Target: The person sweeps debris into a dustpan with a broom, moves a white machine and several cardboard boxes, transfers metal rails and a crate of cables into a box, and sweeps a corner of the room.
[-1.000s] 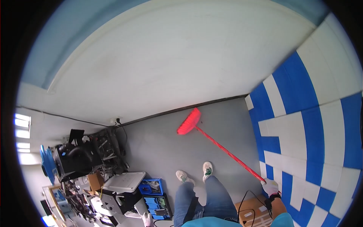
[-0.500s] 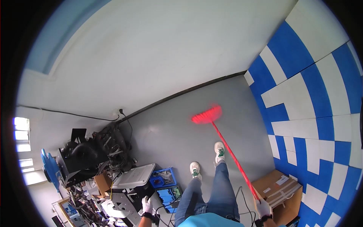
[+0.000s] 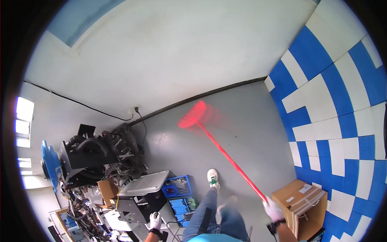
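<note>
A red broom [image 3: 231, 161] slants up and left over the grey floor, its handle end gripped by my white-gloved right hand [image 3: 273, 210] at the lower right. The broom's bristle head [image 3: 192, 115] is blurred by motion and sits near the foot of the far wall. My left hand [image 3: 155, 220], also in a white glove, hangs at the lower left beside a dark metal case [image 3: 135, 209]. It holds nothing, and its fingers are loosely bent and apart. A few dark specks show on the floor right of the handle.
A cardboard box [image 3: 300, 195] stands near my right hand, by the blue and white panelled wall [image 3: 338, 121]. Blue bins [image 3: 177, 186], a grey lid [image 3: 145, 183] and piled black equipment [image 3: 86, 161] line the left. A cable [image 3: 145, 131] hangs from the wall socket.
The broom head has swept left across the floor, and my right hand has shifted slightly up and left. My left hand's fingers look more bent. One foot has stepped and is blurred.
</note>
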